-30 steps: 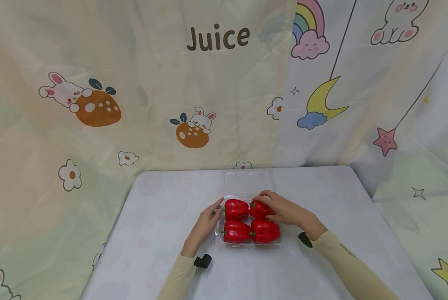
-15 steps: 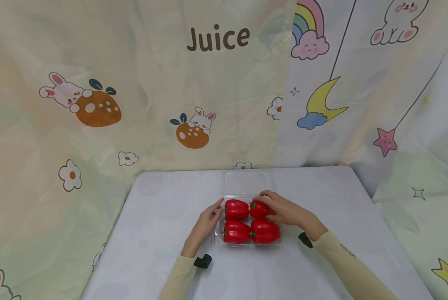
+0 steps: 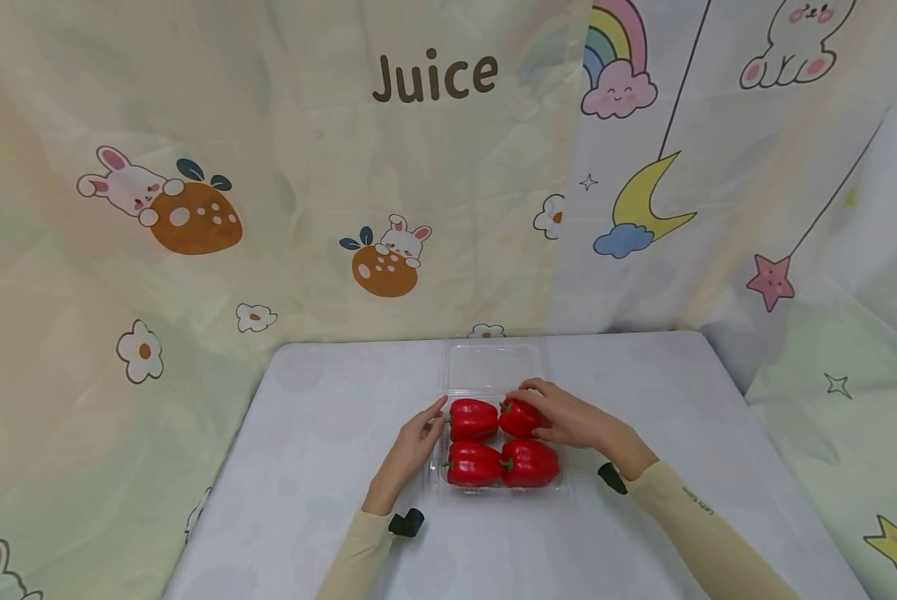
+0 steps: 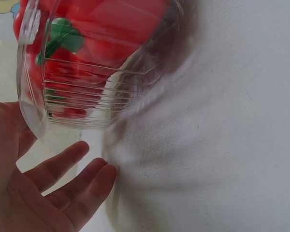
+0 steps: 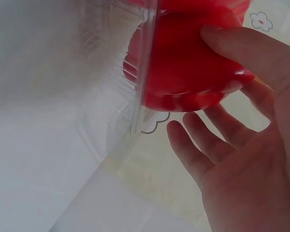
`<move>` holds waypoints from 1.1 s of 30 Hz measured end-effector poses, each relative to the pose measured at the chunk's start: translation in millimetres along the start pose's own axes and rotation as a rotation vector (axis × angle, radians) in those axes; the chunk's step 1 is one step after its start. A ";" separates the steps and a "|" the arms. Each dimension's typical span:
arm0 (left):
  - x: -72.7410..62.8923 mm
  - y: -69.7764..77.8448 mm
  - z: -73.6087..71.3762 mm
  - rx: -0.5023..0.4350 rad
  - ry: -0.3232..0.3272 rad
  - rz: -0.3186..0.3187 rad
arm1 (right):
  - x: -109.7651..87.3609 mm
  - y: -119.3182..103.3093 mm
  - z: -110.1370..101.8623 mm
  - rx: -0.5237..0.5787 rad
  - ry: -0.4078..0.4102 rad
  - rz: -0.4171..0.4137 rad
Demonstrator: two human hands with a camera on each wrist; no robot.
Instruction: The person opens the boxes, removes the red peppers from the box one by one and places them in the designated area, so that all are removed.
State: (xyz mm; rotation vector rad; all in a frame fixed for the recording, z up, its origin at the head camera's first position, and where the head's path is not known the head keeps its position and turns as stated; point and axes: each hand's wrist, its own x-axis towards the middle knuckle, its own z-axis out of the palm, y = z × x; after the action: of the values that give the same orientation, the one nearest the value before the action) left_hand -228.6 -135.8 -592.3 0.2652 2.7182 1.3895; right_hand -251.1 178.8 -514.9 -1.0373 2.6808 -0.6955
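Several glossy red bell peppers, such as the front-left pepper (image 3: pixel 474 464), lie in two rows in a clear plastic clamshell box (image 3: pixel 473 490). My right hand (image 3: pixel 568 417) holds the back-right bell pepper (image 3: pixel 518 419). In the right wrist view the thumb presses that bell pepper (image 5: pixel 183 63) and the other fingers reach behind it, above the box rim. At the box's left wall is my left hand (image 3: pixel 411 446), its fingers loosely extended. The left wrist view shows this hand (image 4: pixel 53 193) beside the clear wall, with green stems (image 4: pixel 65 38) behind the plastic.
Flat behind the peppers extends the box's clear lid (image 3: pixel 493 367), folded back. The box stands on a white-covered table (image 3: pixel 328 417). A printed cloth backdrop (image 3: pixel 291 167) hangs behind the table's far edge and along its sides.
The front-right bell pepper has shifted very slightly to the left. Both hands stay nearly where they were.
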 end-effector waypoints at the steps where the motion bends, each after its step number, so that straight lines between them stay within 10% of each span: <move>1: 0.0 0.1 -0.1 0.001 0.000 0.001 | 0.1 0.0 -0.2 0.000 -0.001 0.003; 33: 2.8 -0.9 1.4 0.028 0.010 -0.008 | -1.9 -0.8 3.4 0.002 0.089 0.133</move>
State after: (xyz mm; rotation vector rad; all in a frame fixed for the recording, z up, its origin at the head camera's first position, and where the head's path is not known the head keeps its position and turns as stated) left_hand -231.2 -134.7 -593.8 0.2493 2.7448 1.3555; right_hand -248.1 178.4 -517.5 -0.8365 2.7928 -0.7348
